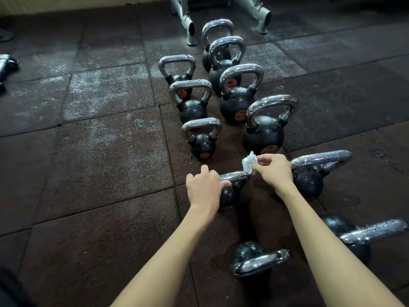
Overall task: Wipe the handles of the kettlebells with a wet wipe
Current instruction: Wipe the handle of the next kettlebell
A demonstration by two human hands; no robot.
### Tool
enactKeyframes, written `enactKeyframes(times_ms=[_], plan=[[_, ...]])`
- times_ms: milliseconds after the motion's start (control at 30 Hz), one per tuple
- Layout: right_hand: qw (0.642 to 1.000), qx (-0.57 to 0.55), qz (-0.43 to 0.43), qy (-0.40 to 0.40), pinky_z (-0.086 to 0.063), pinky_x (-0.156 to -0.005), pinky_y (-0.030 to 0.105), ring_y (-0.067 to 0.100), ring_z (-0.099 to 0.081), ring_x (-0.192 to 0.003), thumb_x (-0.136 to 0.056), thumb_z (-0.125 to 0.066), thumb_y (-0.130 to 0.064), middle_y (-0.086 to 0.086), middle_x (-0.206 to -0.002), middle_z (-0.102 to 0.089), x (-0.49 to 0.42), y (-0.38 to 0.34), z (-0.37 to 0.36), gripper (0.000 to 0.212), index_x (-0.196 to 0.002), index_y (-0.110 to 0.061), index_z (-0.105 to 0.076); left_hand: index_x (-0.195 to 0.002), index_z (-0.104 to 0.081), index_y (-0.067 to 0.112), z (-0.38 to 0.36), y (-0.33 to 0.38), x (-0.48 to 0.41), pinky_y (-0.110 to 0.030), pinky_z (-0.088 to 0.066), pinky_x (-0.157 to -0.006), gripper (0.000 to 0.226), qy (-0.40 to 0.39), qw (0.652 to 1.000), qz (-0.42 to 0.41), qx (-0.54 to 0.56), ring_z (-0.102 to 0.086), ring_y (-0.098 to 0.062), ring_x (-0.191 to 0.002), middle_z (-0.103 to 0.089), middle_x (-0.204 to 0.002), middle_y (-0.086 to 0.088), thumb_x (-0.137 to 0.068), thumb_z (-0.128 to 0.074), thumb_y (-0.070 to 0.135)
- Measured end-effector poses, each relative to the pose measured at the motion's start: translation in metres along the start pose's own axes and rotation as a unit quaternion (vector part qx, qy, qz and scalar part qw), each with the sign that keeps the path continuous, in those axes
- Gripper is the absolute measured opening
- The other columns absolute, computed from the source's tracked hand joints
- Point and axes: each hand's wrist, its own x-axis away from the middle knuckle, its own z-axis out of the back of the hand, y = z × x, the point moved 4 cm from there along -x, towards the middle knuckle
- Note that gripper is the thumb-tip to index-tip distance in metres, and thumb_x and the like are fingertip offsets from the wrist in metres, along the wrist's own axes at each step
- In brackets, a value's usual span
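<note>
Several black kettlebells with chrome handles stand in two rows on the rubber floor. My left hand [204, 187] grips the left end of the chrome handle [234, 176] of a small kettlebell [229, 197] in the middle. My right hand [274, 171] pinches a crumpled white wet wipe [249, 165] against the right end of that handle. Another kettlebell [308, 182] stands just right of my right hand. Two more kettlebells sit nearer me, one [254, 260] between my forearms and one [354, 233] at the right.
Farther out stand the other kettlebells, the closest being a small one [202, 140] and a large one [264, 131]. Grey metal rack feet [188, 27] rest on the floor at the back. A dark object [6, 65] lies at the left edge.
</note>
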Motion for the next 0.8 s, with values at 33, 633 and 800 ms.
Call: enactKeyframes(times_ms=[33, 633, 800], plan=[[1.000, 0.004, 0.004, 0.005, -0.046, -0.076, 0.020, 0.006, -0.070, -0.087, -0.082, -0.084, -0.025, -0.006, -0.090, -0.078, 0.000, -0.004, 0.000, 0.016, -0.098, -0.020, -0.083, -0.095, -0.074, 0.018, 0.002, 0.000, -0.001, -0.035, -0.042, -0.074, 0.058, -0.021, 1.000, 0.001, 0.009, -0.070, -0.022, -0.077, -0.067, -0.101, 0.000, -0.085, -0.056, 0.073], [0.963, 0.228, 0.119, -0.081, -0.050, -0.070, 0.024, 0.012, -0.070, -0.086, -0.074, -0.080, -0.023, -0.006, -0.083, -0.077, 0.004, -0.169, -0.039, 0.011, -0.085, -0.022, -0.081, -0.101, -0.073, 0.041, -0.019, -0.158, -0.092, -0.029, -0.052, -0.100, 0.020, -0.251, 0.862, 0.126, 0.422, -0.068, -0.015, -0.112, -0.076, -0.115, 0.005, -0.082, -0.078, 0.035], [0.961, 0.237, 0.128, -0.064, -0.045, -0.068, 0.018, 0.007, -0.068, -0.082, -0.077, -0.082, -0.020, -0.008, -0.083, -0.076, -0.006, -0.204, -0.029, 0.009, -0.084, -0.024, -0.079, -0.089, -0.071, 0.045, -0.007, -0.168, -0.116, -0.032, -0.053, -0.100, 0.014, -0.264, 0.872, 0.103, 0.399, -0.067, -0.016, -0.112, -0.075, -0.116, 0.005, -0.078, -0.076, 0.037]])
